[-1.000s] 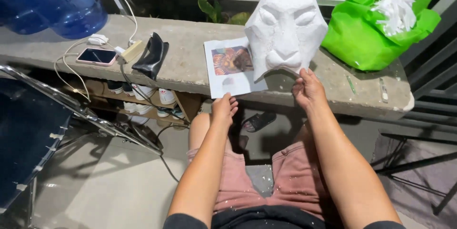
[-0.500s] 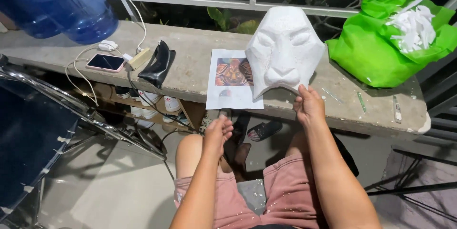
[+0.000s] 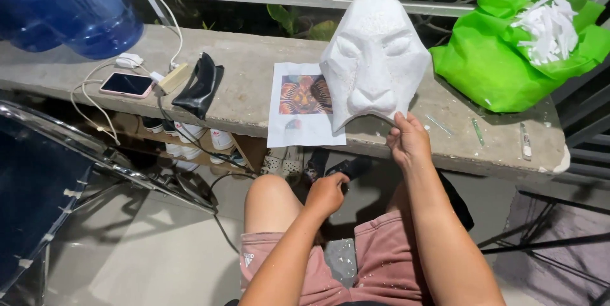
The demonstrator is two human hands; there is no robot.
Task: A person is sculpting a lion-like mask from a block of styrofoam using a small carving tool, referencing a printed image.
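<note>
Ledge (image 3: 254, 83) first: it's a rough concrete sill running left to right across the far side, with a metal railing and dark leaves behind it. My right hand (image 3: 408, 142) is pinching the bottom edge of a white lion-face mask (image 3: 375, 58), fingers closed on its chin, so the mask stands tilted up on the sill near the middle. Just left of it, touching its edge, lies a printed sheet (image 3: 305, 106) with a colourful lion picture, hanging a bit over the near lip. My left hand (image 3: 327, 195) is curled into a loose fist down by my knee; can't tell if anything's in it.

Far left there's a big blue water jug (image 3: 70, 7), then a phone (image 3: 126, 84) on a white cable and a black pouch (image 3: 200, 83). On the right sits a bright green plastic bag (image 3: 508, 58) with white scraps on top. Shoes sit under the sill, and there's a pale tiled floor below.
</note>
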